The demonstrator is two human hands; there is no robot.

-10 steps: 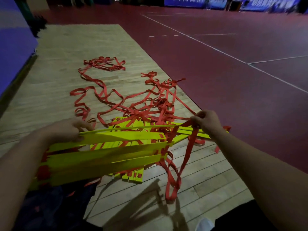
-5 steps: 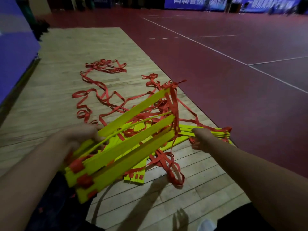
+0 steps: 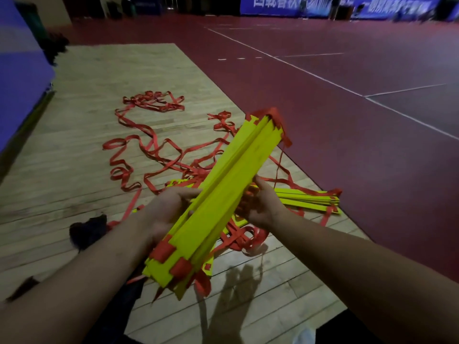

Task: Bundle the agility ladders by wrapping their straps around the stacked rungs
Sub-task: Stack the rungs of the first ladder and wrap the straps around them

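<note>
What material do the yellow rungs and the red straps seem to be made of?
Rungs: probably plastic. They look flat, thin and rigid, with a smooth, matte bright yellow surface and straight cut edges.
Straps: probably woven webbing, perhaps nylon. They lie limp on the floor in loops and twists like flat ribbon; the weave itself is too small to see.
</note>
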